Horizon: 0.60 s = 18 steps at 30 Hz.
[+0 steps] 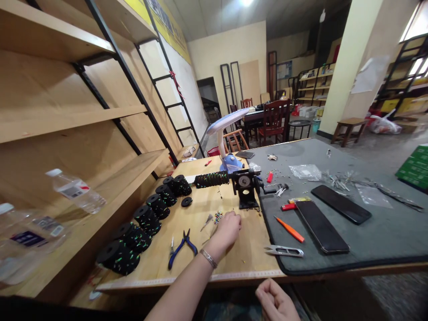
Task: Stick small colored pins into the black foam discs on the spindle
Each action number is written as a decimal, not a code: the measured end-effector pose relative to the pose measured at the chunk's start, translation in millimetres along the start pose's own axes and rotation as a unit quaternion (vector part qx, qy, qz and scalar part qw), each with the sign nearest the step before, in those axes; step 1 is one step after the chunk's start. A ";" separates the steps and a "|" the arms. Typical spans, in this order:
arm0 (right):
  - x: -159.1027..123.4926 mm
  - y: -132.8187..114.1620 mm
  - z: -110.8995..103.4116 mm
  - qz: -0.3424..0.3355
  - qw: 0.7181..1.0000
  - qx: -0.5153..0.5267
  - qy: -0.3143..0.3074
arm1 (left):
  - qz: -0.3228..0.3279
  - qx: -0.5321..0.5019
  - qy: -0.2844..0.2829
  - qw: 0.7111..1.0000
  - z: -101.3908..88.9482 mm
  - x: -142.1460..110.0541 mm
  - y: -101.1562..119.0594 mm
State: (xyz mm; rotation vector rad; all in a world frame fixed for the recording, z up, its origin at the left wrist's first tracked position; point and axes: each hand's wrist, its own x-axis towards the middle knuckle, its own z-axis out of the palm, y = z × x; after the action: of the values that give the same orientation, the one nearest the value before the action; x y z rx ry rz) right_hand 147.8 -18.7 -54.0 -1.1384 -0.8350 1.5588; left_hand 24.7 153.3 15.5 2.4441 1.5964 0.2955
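Observation:
My left hand [229, 226] rests low over the wooden tabletop, its fingers bent inward; whatever they hold is hidden. Close beside it lie a small pile of coloured beads [218, 217] and a thin pointed piece [206, 222]. Just beyond the fingers stands a black hand-crank winder [245, 189], with a row of black coils [211, 179] with green marks along its shaft. Near the table's front edge my right hand [276, 299] is closed, thumb against curled fingers, and I cannot make out anything in it. Blue-handled pliers [184, 249] lie left of my left forearm.
Black spools [118, 256] with green marks line the left side. On the grey mat [321, 243] lie thread snips [284, 251], an orange knife [290, 229], two phones [321, 226] and plastic bags. A desk lamp [230, 162] stands behind the winder; shelves [133, 178] rise at left.

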 end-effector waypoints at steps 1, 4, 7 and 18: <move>0.3 -0.9 -1.0 0.000 1.000 -0.007 -0.005 | 0.003 0.002 -0.005 1.000 0.2 1.3 0.5; 0.3 -2.7 -3.0 -0.001 1.000 -0.014 -0.009 | 0.018 -0.005 -0.008 1.000 -2.2 1.6 2.1; -0.3 -1.5 -3.1 -0.003 1.000 0.001 -0.006 | 0.035 -0.027 0.012 0.999 -6.7 -5.3 4.1; 0.3 7.6 -0.2 -0.026 0.999 0.024 0.024 | 0.082 -0.156 0.072 0.982 17.4 -16.7 9.1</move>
State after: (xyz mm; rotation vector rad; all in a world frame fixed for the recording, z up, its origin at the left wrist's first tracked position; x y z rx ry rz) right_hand 145.6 -20.4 -61.0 -1.1064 -0.7854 1.4953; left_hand 30.9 133.3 0.5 2.3529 1.2846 0.7074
